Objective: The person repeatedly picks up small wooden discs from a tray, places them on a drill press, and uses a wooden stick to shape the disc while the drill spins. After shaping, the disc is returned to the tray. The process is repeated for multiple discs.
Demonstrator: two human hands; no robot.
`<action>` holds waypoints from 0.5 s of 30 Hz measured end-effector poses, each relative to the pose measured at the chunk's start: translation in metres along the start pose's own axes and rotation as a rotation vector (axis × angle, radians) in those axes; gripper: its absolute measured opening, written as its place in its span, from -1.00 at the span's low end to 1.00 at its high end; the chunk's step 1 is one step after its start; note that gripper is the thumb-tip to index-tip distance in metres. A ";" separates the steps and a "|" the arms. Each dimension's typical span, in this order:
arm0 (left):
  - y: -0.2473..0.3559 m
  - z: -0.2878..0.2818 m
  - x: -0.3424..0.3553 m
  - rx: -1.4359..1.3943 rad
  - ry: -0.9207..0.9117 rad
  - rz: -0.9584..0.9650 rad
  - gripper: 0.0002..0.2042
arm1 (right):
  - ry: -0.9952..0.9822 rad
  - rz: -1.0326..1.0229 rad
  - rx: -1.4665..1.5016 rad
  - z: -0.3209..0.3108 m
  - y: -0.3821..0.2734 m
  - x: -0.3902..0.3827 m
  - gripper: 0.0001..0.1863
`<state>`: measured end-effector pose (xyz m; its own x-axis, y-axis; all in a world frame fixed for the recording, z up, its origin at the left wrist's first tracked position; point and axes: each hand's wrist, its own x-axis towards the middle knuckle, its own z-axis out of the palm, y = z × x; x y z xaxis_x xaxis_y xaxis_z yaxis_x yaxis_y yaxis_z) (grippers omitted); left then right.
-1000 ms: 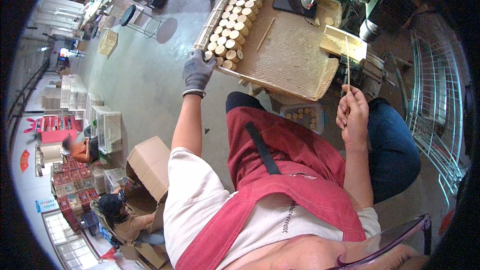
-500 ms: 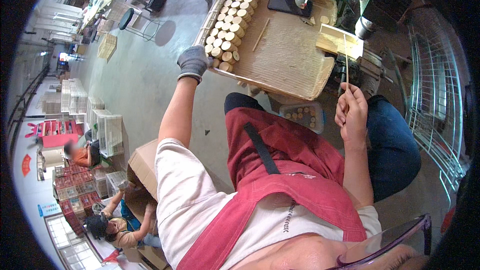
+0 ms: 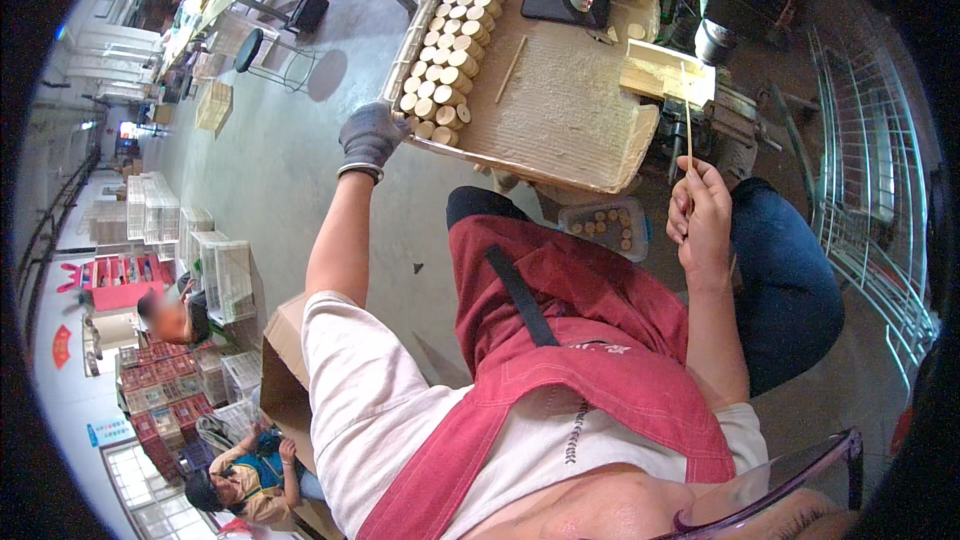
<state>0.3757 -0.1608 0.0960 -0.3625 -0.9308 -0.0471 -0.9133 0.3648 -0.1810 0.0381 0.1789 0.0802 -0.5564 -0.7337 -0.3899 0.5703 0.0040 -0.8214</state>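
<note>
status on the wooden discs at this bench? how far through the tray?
Done: rows of round wooden discs stand packed along the left edge of the cardboard-lined tray. In hand: the gloved left hand reaches the nearest discs at the tray's corner, and the bare right hand holds a thin stick upright. Left: most of the tray is bare, and a small clear box below holds a few more pieces.

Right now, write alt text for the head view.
A seated person in a red apron reaches a gloved left hand to stacked round wooden discs at a work board's edge, while the bare right hand holds a thin stick upright. Two other people sit among crates on the floor.
</note>
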 end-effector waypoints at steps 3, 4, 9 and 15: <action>-0.013 -0.004 -0.004 -0.131 0.146 0.016 -0.64 | 0.084 -0.003 -0.026 -0.004 0.004 0.002 -0.79; -0.011 -0.009 -0.006 -0.116 0.159 0.020 -0.62 | 0.108 -0.020 -0.065 -0.008 0.008 0.005 -0.76; 0.009 -0.020 -0.048 -1.135 0.045 -0.076 -0.76 | 0.236 0.051 0.061 -0.011 0.027 0.026 -0.81; 0.113 -0.053 -0.068 -1.447 -0.185 0.182 -0.74 | 0.232 0.067 0.002 0.003 0.023 0.058 -0.80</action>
<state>0.2874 -0.0554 0.1310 -0.5632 -0.8198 -0.1035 -0.2848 0.0750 0.9556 0.0205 0.1341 0.0400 -0.6411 -0.5557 -0.5294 0.6120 0.0461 -0.7895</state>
